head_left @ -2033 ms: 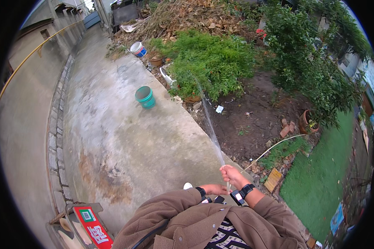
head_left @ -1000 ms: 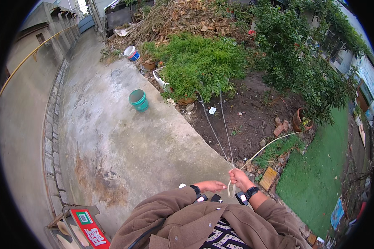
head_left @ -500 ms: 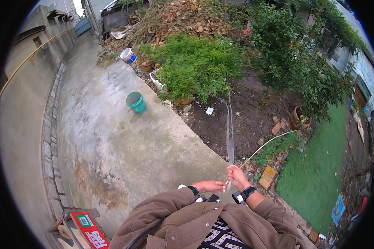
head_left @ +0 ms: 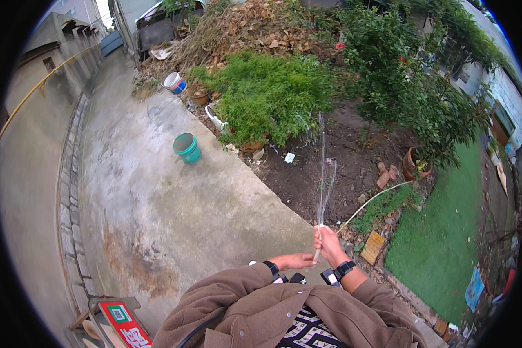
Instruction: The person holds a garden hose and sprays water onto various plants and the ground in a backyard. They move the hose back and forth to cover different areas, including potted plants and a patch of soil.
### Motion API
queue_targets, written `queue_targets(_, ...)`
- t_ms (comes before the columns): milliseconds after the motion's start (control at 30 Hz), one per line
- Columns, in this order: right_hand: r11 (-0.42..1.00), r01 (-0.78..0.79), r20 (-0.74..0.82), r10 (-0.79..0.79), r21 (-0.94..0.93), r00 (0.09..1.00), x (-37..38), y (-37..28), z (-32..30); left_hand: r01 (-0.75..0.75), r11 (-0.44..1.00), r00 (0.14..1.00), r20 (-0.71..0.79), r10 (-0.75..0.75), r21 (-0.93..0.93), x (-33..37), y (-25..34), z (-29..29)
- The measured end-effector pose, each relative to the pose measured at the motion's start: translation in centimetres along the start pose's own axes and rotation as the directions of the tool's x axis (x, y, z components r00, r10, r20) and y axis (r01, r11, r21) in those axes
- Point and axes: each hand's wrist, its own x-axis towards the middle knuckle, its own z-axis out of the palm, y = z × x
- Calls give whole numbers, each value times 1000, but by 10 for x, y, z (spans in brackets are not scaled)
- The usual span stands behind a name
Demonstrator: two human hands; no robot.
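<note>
Right of the teal bucket (head_left: 187, 149), the right hand (head_left: 330, 244) has fingers clamped on the pale hose (head_left: 317, 254); whether the left hand (head_left: 296, 261) grips, I cannot tell. Probably the hose is light, soft and slippery, best held behind its spraying end.

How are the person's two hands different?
The right hand is curled around the hose; the left hand has its fingers stretched out toward the hose's lower part. The right hand is higher in the picture, near the spraying water; the left hand is lower. Both come out of brown sleeves and have dark wristbands.
</note>
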Motion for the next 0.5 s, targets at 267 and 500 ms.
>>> queue_targets(267, 999, 6, 52, -4, -51, 999, 0, 4, -5, 80, 996, 997, -8, -81, -25, -12, 14, 4)
queue_targets(500, 997, -19, -29, 17, -69, 999, 15, 11, -11, 108, 993, 994, -9, -108, -47, -14, 14, 3)
